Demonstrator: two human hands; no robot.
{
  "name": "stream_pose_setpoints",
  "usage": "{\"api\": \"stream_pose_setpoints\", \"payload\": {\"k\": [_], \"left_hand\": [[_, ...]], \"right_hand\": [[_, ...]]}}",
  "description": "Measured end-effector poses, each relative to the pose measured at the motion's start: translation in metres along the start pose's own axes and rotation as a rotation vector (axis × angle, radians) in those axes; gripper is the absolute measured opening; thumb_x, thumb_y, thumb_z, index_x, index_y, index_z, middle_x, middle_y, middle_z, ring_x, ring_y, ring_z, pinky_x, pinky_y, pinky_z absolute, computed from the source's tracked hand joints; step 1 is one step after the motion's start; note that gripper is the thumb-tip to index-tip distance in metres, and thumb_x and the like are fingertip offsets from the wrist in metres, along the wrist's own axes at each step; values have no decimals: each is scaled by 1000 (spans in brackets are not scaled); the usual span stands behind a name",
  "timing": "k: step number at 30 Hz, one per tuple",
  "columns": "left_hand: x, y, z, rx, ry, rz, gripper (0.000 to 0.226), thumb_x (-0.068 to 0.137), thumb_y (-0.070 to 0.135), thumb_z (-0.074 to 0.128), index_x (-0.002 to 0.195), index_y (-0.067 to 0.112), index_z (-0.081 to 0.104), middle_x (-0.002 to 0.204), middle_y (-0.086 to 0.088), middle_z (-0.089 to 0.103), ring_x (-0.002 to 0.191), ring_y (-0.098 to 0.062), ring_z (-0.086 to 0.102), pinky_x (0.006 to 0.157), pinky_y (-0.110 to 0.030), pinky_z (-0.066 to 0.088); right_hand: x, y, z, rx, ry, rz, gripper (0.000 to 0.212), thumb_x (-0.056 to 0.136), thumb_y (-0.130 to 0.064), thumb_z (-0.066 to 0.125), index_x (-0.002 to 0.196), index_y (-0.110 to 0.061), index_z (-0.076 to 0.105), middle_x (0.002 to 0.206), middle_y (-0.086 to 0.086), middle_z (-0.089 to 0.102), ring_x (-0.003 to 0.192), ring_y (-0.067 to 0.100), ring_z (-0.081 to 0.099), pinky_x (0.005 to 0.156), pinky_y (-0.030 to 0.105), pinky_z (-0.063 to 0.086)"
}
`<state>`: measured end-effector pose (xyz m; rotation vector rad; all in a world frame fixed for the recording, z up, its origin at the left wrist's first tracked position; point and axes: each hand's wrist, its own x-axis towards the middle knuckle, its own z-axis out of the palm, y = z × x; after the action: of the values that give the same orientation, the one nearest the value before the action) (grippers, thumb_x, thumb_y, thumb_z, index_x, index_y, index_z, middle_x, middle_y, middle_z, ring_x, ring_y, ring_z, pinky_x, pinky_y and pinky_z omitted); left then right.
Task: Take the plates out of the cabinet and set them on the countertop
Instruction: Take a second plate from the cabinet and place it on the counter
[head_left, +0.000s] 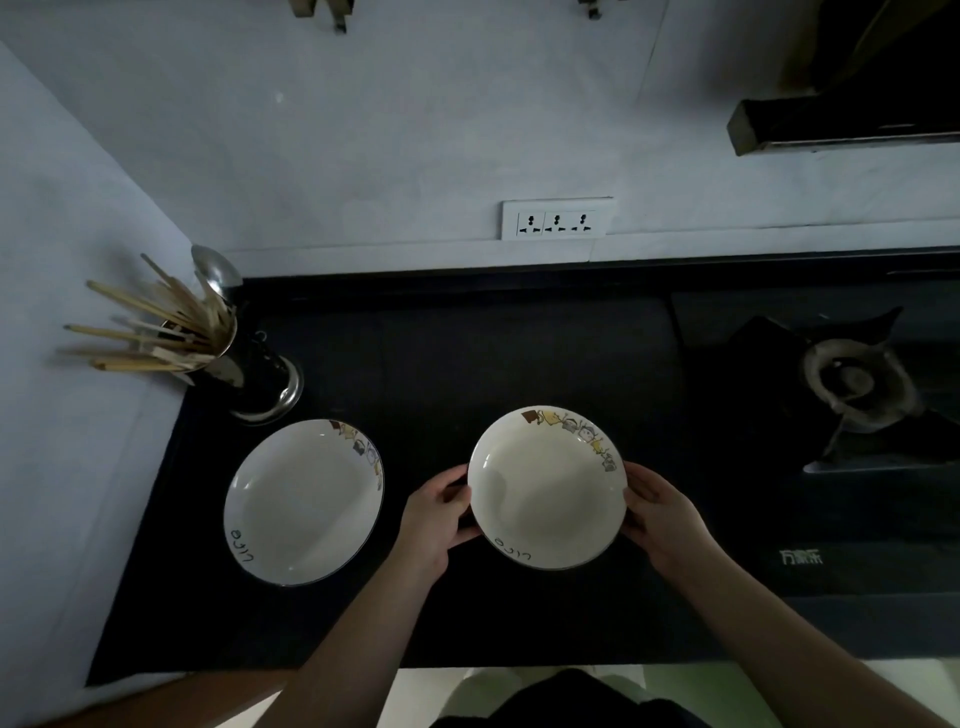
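Head view, counts: two plates, two hands, one utensil holder, one wall socket strip, one gas burner.
Held plate (546, 488): round, shallow, cream-white glazed ceramic, with a band of small coloured figures on its far right rim and dark handwritten lettering near its front edge; it sits over the middle of the tabletop, whether resting on it or just above cannot be told.
Left grip: the left hand (434, 512) grasps the held plate's left rim, thumb on top of the edge, fingers curled under.
Right grip: the right hand (662, 512) grasps the opposite rim in the same way, thumb on the edge; both grips are partly closed around the plate, not clenched.
Second plate (304, 501): same shape and pattern, with a thin dark edge line, lying flat on the tabletop to the left, apart from the held plate and from both hands.
Tabletop (467, 353): black, smooth, matte.
Utensil holder (244, 364): shiny metal cylinder on a round base, at the back left corner, near the second plate, filled with many pale wooden chopsticks and one metal spoon.
Wall socket strip (558, 219): white rectangular plate with three outlets, on the pale wall.
Gas burner (852, 382): dark metal, round, on the right.
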<state>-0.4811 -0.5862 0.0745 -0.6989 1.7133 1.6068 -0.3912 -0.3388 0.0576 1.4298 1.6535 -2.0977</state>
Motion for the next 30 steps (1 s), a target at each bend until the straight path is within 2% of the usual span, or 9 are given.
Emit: {"api": "stream_pose_setpoints", "payload": {"k": [4, 8, 12, 18, 24, 26, 28, 30], "left_hand": [[-3, -2, 1, 13, 10, -3, 34, 96, 8, 60, 102, 41, 65, 116, 3, 56, 99, -17, 62, 60, -34, 61], [-5, -5, 1, 6, 10, 17, 34, 96, 9, 61, 119, 33, 64, 123, -1, 56, 103, -18, 62, 67, -37, 63], [-8, -5, 2, 7, 19, 26, 35, 96, 10, 61, 124, 32, 63, 122, 0, 55, 104, -18, 62, 73, -40, 63], [-8, -6, 6, -6, 21, 42, 36, 95, 10, 63, 126, 29, 63, 126, -2, 58, 106, -19, 63, 70, -37, 63], [-13, -5, 10, 25, 76, 64, 40, 96, 12, 62, 135, 24, 57, 125, 0, 54, 101, -16, 61, 74, -37, 62], [-15, -3, 11, 56, 119, 56, 37, 99, 17, 58, 135, 24, 55, 121, 3, 57, 96, -15, 62, 70, -37, 62], [-18, 1, 8, 154, 170, 69, 34, 100, 22, 55, 134, 26, 54, 116, 1, 61, 95, -17, 64, 69, -37, 62], [-22, 1, 0, 300, 211, 160, 33, 100, 24, 53, 133, 27, 54, 110, 3, 62, 93, -15, 65, 69, -34, 61]], "right_hand": [[2, 6, -5, 12, -5, 10, 30, 91, -15, 63, 91, -45, 66, 96, -18, 73, 81, 7, 72, 52, 23, 56], [4, 10, -7, 2, -12, 3, 31, 89, -16, 65, 88, -47, 67, 94, -21, 73, 80, 4, 72, 53, 23, 56], [5, 8, -7, -33, -5, -20, 30, 89, -16, 66, 91, -46, 66, 95, -20, 73, 82, 4, 71, 53, 21, 56], [10, 9, -7, -68, -10, -55, 34, 88, -16, 67, 83, -50, 69, 91, -24, 72, 80, 1, 71, 51, 17, 54], [12, 5, -6, -165, 30, -113, 25, 88, -22, 67, 95, -45, 63, 100, -13, 68, 91, 9, 66, 64, 26, 53], [12, 2, -6, -203, 46, -133, 27, 88, -27, 66, 111, -39, 61, 101, -12, 64, 90, 9, 63, 66, 26, 51], [10, -1, -9, -240, 50, -152, 36, 89, -31, 64, 124, -36, 56, 101, -13, 61, 90, 8, 61, 66, 25, 48], [4, -4, -16, -326, 38, -198, 34, 92, -33, 59, 125, -37, 54, 106, -13, 58, 96, 9, 59, 73, 26, 48]]}}
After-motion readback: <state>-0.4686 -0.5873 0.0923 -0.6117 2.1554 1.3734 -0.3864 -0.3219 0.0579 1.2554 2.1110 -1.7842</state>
